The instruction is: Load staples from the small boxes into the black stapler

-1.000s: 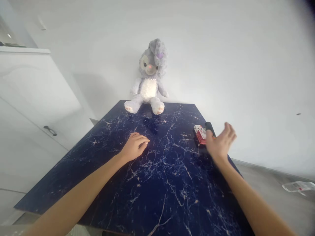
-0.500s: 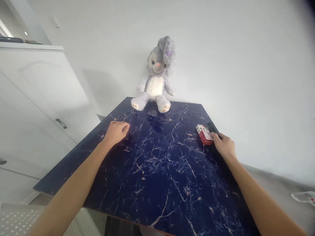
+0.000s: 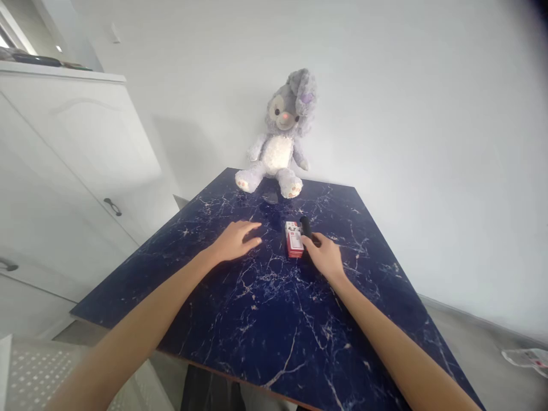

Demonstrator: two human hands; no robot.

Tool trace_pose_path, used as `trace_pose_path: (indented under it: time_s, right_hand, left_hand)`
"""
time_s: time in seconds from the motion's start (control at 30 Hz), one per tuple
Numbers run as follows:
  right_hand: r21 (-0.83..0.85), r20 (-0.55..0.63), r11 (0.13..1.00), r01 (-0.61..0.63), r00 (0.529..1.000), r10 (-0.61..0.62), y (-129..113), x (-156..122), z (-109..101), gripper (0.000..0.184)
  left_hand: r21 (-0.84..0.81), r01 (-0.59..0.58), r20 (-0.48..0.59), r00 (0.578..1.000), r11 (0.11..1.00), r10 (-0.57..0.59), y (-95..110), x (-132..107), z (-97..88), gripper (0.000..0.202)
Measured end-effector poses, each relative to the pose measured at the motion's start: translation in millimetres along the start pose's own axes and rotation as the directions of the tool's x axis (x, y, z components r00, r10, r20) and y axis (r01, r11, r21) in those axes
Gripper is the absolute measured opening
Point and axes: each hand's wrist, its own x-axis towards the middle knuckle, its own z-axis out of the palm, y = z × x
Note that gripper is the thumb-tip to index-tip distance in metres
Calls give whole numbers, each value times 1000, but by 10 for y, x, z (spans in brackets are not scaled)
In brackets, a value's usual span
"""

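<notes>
My right hand [image 3: 324,255] is closed around a dark elongated object [image 3: 305,226] with a rounded end; its kind is hard to make out and the fingers hide part of it. Close against its left side lies a small red-and-white box [image 3: 294,240], and my right thumb reaches to the box's edge. Both are at the middle of the dark blue marbled table [image 3: 265,319]. To the left of the box, my left hand [image 3: 235,241] hovers low over or rests on the tabletop, holding nothing, thumb and fingers apart and pointing toward the box.
A grey plush rabbit [image 3: 280,137] with a white belly sits at the table's far edge against the wall [image 3: 406,114]. A white cabinet [image 3: 77,154] with dark handles stands at the left. On the floor at right lies a clear plastic item [image 3: 526,358].
My right hand has moved left from the table's right edge to its middle, the dark object and box moving along. My left hand has shifted right and its fingers have opened.
</notes>
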Motion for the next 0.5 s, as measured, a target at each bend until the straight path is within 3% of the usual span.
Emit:
trace_pose_path:
  time_s: [0.1,0.17,0.4,0.5]
  right_hand:
    - [61,17,998,0,1000,-1,-303,-8,267,47]
    - [81,35,997,2,999,-5,-512,13,457,46]
    - [178,114,984,18,993,-39,-1292,227,1219,44]
    - [236,164,972,-3,986,-37,-1495,306,1521,48]
  left_hand:
    - [-31,-36,69,997,999,38,10,-39,87,111]
    - [-18,-10,75,997,1000,12,-59,-42,96,130]
    - [200,152,5,988,968,-156,-581,-21,-199,115]
    - [165,233,-53,972,958,-227,-790,-83,-316,109]
